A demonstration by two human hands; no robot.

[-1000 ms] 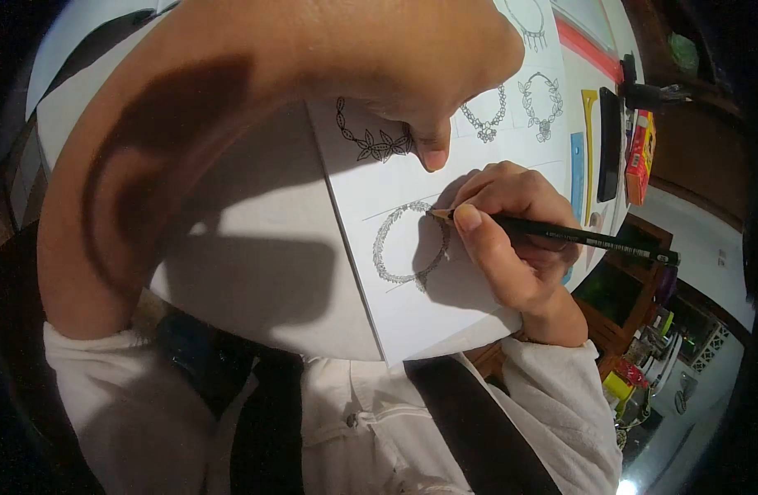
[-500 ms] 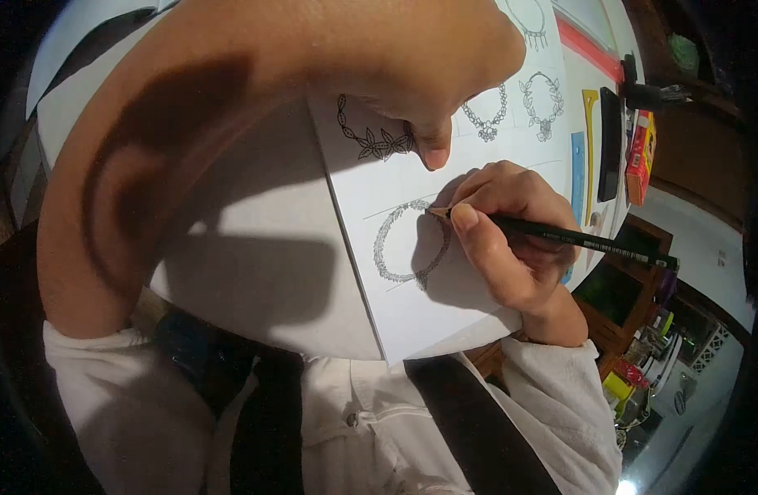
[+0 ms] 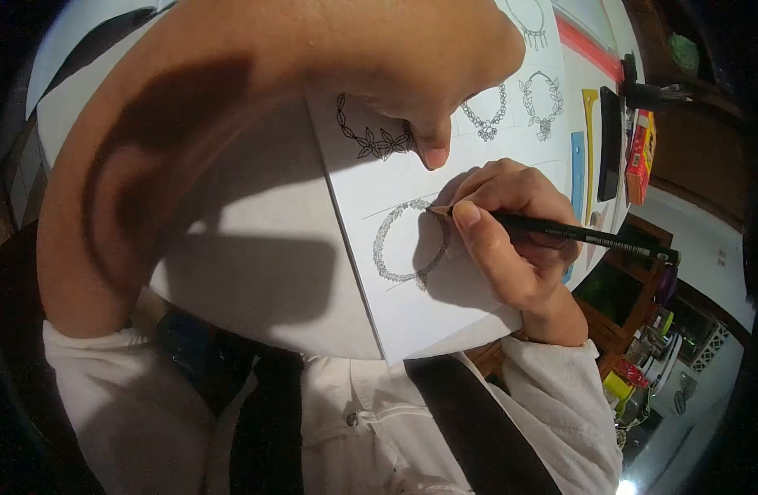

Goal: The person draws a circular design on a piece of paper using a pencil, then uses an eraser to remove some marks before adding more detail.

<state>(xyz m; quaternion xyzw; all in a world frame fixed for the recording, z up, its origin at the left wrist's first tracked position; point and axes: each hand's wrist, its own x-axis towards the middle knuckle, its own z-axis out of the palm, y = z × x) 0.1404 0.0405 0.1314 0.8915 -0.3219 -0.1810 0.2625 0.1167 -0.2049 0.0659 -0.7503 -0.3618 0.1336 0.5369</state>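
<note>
My right hand (image 3: 515,227) is closed around a dark green pencil (image 3: 593,238), whose tip touches the upper right of a sketched oval leafy wreath-like ornament (image 3: 379,243) on a white sheet (image 3: 412,326). Above it, my left hand (image 3: 445,66) rests on the same paper. Its thumb is stretched out and presses down beside a darker leaf-patterned drawing (image 3: 383,144), while the other fingers are hidden from view. Smaller necklace-like drawings (image 3: 544,107) line the upper part of the page, partly covered by my left hand.
Right of the paper lie a blue ruler (image 3: 578,169), a yellow strip-like tool (image 3: 590,144), a black case-like object (image 3: 610,144) and a red-and-yellow box (image 3: 640,157). Wooden furniture (image 3: 614,289) and cluttered items stand beyond the white table (image 3: 255,198).
My right hand and the pencil have shifted very slightly, with the tip staying at the same part of the wreath drawing. My left hand keeps its place.
</note>
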